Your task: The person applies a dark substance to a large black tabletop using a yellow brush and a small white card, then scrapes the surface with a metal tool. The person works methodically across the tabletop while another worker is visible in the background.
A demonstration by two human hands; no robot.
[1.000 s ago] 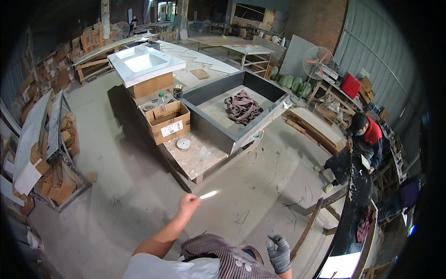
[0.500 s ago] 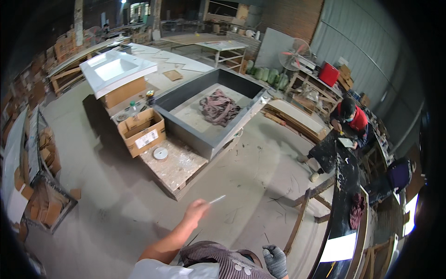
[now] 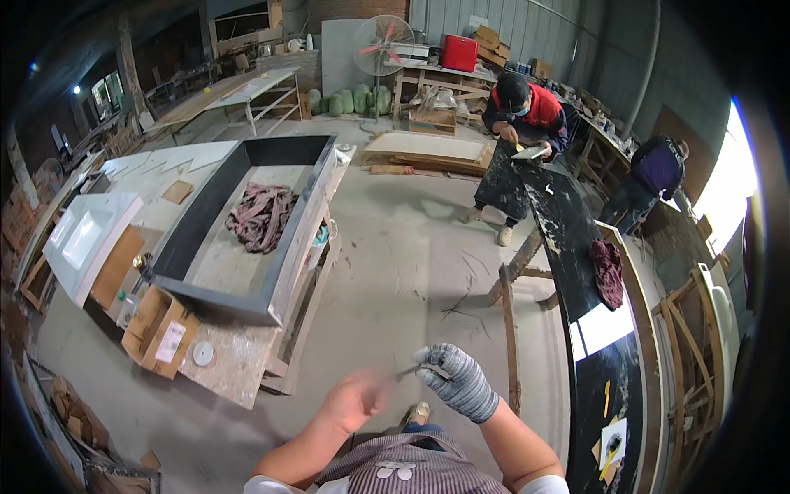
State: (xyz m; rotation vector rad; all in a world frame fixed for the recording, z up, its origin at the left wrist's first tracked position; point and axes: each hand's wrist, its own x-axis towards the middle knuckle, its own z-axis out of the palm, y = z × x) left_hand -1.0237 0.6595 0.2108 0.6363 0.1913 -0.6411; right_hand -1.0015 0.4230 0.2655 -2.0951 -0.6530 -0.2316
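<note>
My left hand (image 3: pixel 354 401), bare and smeared by motion, is low in the middle of the view, so its fingers cannot be read clearly. Just to its right is my right hand (image 3: pixel 457 383) in a grey knitted glove, thumb and fingers curled toward each other. A thin dark stick-like piece (image 3: pixel 406 373) spans the small gap between the hands, one end at the gloved fingertips. Its kind is too blurred to tell. Beneath my hands are a striped apron (image 3: pixel 411 471) and one of my shoes (image 3: pixel 418 411).
On the left, a workbench (image 3: pixel 239 362) carries a dark rectangular frame (image 3: pixel 218 303), a cardboard box (image 3: pixel 156 329) and a white washbasin (image 3: pixel 78 239). A long black slab (image 3: pixel 568 239) on a wooden stand runs along the right. A person in a red vest (image 3: pixel 531 115) works at its far end.
The view has swung to the right. My gloved right hand has risen from the lower edge to meet my left hand, which held a thin pale stick before.
</note>
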